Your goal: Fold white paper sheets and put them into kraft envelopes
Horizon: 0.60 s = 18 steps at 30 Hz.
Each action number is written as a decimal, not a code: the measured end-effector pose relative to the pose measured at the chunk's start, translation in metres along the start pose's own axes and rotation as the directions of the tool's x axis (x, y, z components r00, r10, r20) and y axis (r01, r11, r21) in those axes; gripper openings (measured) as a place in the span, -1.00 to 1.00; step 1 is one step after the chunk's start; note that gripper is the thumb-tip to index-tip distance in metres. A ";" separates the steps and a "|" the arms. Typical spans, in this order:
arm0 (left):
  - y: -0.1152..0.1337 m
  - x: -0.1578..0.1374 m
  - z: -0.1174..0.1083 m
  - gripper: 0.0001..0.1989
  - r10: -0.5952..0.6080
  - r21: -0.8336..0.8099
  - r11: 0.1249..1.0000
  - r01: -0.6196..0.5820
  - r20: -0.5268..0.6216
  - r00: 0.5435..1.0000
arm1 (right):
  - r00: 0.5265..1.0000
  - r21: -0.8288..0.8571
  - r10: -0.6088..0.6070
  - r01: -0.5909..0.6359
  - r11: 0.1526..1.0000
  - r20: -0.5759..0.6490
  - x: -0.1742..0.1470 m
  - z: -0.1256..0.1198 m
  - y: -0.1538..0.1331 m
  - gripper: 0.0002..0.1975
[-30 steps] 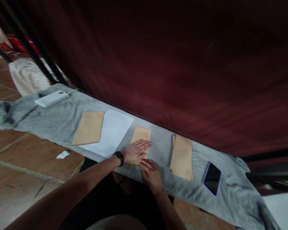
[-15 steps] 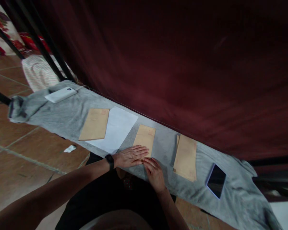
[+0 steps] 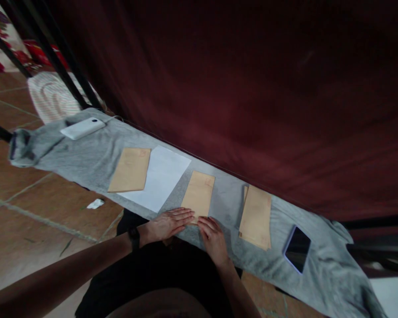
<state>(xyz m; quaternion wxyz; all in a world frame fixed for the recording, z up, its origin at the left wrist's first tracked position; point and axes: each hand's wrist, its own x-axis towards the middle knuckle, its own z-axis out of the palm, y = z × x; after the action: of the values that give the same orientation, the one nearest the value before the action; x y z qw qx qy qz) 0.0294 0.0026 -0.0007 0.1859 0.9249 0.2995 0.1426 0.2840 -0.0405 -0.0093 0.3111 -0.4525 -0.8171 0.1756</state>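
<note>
A brown paper envelope point(image 3: 199, 192) lies on the grey cloth in front of me, with a faint reddish mark at its far right corner. Across its near left part, my left hand point(image 3: 169, 224) rests flat, fingers stretched out and a dark band on the wrist. At the near right corner, my right hand point(image 3: 214, 238) has its fingers bent together on the envelope's edge; its thumb is partly hidden. To the left, more brown envelopes point(image 3: 130, 170) overlap a white sheet of paper point(image 3: 167, 174). A small pile of envelopes point(image 3: 256, 216) lies to the right.
Grey cloth point(image 3: 232, 203) covers the long narrow surface. A phone point(image 3: 297, 248) lies at the right, and a white device with a cable point(image 3: 83, 128) at the far left. A dark red curtain point(image 3: 219, 97) hangs behind. White scrap point(image 3: 95, 203) lies on the tiled floor.
My left hand has slid left and toward me along the envelope, uncovering more of its near part. My right hand stays at the near corner.
</note>
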 end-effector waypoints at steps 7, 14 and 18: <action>0.009 -0.010 0.011 -0.66 0.012 0.167 0.986 0.012 -0.144 0.990 | 1.000 -0.023 -0.008 0.007 1.000 -0.031 -0.001 0.001 0.000 -0.69; 0.015 -0.003 0.013 -0.75 -0.111 0.090 0.987 0.132 -0.201 0.973 | 1.000 -0.023 0.005 -0.006 1.000 -0.021 -0.001 -0.001 0.000 -0.73; 0.015 -0.003 0.014 -0.71 -0.194 0.008 0.980 0.201 -0.235 0.952 | 0.995 0.007 0.085 -0.084 0.996 -0.053 0.000 0.001 -0.004 -0.76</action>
<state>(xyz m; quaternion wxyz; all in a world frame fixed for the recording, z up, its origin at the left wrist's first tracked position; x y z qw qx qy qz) 0.0399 -0.0145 -0.0076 0.1480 0.8700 0.4123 0.2261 0.2808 -0.0430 -0.0082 0.3260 -0.4904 -0.7883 0.1787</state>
